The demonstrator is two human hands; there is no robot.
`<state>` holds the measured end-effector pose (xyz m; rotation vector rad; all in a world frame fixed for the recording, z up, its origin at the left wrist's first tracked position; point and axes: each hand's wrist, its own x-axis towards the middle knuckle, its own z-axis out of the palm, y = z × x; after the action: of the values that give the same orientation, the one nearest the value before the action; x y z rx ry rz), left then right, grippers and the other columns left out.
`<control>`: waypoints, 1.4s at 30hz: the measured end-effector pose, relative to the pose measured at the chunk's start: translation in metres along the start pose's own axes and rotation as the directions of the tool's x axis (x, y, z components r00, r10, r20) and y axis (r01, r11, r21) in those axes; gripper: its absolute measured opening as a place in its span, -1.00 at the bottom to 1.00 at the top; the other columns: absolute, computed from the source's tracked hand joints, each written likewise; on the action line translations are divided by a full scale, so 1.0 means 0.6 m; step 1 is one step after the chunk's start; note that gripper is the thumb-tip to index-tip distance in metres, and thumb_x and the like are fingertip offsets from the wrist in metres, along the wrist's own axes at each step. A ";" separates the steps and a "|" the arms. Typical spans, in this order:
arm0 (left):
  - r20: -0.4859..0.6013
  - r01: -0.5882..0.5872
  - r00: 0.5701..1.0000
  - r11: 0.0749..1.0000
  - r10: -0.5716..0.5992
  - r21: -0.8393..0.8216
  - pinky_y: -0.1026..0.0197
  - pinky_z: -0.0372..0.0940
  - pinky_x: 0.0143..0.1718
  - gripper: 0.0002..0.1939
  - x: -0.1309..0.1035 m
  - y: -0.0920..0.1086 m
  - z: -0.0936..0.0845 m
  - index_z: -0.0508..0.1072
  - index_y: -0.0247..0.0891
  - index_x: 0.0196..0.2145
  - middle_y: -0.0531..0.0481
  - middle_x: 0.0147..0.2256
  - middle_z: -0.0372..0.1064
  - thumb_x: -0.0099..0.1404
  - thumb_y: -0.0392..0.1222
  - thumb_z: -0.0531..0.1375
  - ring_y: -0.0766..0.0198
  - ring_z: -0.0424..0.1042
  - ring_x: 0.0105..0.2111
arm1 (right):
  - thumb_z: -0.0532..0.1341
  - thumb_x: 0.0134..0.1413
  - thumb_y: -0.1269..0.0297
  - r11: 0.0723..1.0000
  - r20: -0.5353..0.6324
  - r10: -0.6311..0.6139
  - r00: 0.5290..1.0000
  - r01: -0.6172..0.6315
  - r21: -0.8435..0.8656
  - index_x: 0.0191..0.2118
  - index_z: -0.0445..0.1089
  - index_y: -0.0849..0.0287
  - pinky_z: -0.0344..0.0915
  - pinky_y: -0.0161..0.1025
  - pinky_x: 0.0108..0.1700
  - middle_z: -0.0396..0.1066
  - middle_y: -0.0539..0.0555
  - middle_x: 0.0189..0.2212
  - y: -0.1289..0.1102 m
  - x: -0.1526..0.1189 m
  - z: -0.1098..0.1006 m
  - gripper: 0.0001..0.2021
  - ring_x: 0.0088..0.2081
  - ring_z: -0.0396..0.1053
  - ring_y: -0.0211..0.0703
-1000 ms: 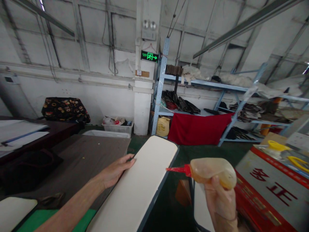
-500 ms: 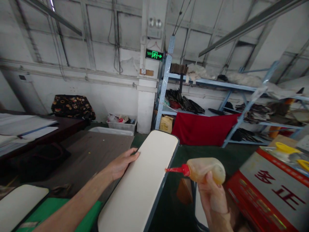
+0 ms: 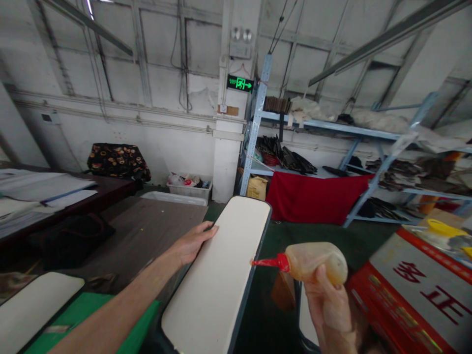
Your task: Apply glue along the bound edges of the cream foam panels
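Observation:
A long white panel with rounded corners and a dark edge (image 3: 217, 275) slants across the middle of the view. My left hand (image 3: 195, 242) grips its left edge, thumb on the white face and fingers going underneath. In my right hand (image 3: 328, 300) is a squeeze bottle (image 3: 313, 260) of amber liquid, lying on its side with its red nozzle pointing left. The nozzle's tip is at the panel's right edge; whether it touches I cannot tell. Part of a similar panel (image 3: 307, 314) shows behind my right wrist.
A red and silver tin (image 3: 416, 280) with yellow caps stands at the right. At lower left, another white panel (image 3: 40, 300) lies by a green surface (image 3: 106, 314). Blue shelving (image 3: 254, 142) with a red cloth (image 3: 317, 199) stands behind; papers (image 3: 44, 189) lie on a table at left.
The view has shifted slightly, and more of the panel's near end shows. The nozzle tip keeps close to the panel's right edge. Both hands keep their holds.

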<state>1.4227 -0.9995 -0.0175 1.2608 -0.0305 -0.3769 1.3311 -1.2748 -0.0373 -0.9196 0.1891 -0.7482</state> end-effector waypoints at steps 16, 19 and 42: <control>0.011 0.003 1.000 1.000 -0.003 -0.013 0.26 0.31 -0.51 -0.48 0.027 0.004 0.006 0.28 -0.27 -0.39 0.08 -0.51 0.41 -0.18 -0.01 0.45 0.28 0.42 -0.53 | 0.45 -0.28 0.21 1.000 0.081 -0.023 0.996 0.023 0.004 -0.28 0.45 0.17 0.39 -0.29 -0.22 0.45 0.02 -0.39 -0.014 -0.018 -0.017 -0.65 -0.28 0.40 -0.18; 0.012 0.000 1.000 1.000 0.000 -0.015 0.26 0.32 -0.51 -0.50 0.031 0.008 0.009 0.29 -0.27 -0.39 0.07 -0.51 0.41 -0.16 -0.03 0.45 0.29 0.41 -0.53 | 0.45 -0.27 0.21 1.000 0.096 -0.003 0.995 0.002 0.009 -0.25 0.45 0.16 0.38 -0.32 -0.21 0.45 0.00 -0.39 -0.014 -0.020 -0.022 -0.63 -0.28 0.40 -0.20; -0.100 -0.036 0.994 0.999 0.033 -0.026 0.20 0.33 -0.47 -0.56 0.059 0.022 -0.023 0.31 -0.29 -0.40 0.04 -0.54 0.42 -0.13 -0.08 0.44 0.27 0.41 -0.56 | 0.42 -0.22 0.17 0.988 0.175 0.144 0.974 -0.131 -0.080 -0.08 0.41 0.14 0.40 -0.15 -0.20 0.49 0.11 -0.30 0.008 -0.065 -0.038 -0.50 -0.24 0.44 -0.02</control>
<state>1.4624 -0.9941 -0.0160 1.2485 0.0378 -0.2831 1.2944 -1.2623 -0.0611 -1.0227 0.1181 -0.5297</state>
